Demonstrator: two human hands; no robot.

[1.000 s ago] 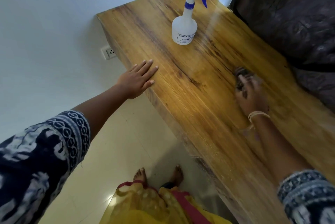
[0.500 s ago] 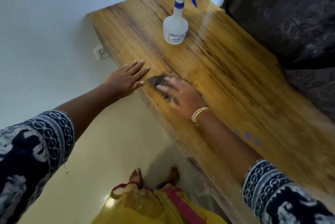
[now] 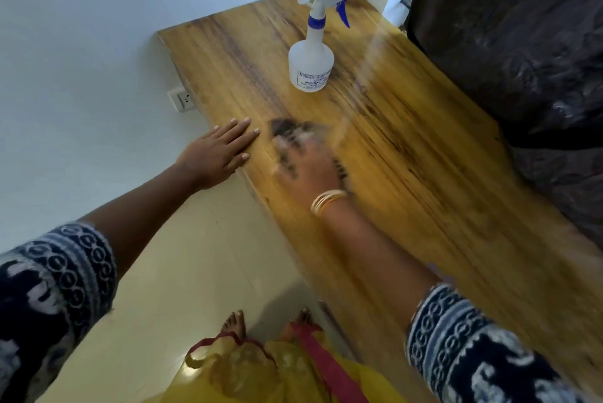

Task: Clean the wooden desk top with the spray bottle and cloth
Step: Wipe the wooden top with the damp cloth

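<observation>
Head view: left hand (image 3: 218, 154) flat, fingers straight, on desk (image 3: 440, 154) front edge, likely for bracing; right hand (image 3: 308, 163) blurred, pressing dark cloth (image 3: 287, 128) just beside it, mid-wipe; spray bottle (image 3: 311, 53) upright farther back, clear of strokes.

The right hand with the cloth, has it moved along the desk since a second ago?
Yes. The right hand and cloth swept from the desk's sofa-side edge toward its front edge, ending beside the left hand, nearer than the spray bottle.
</observation>
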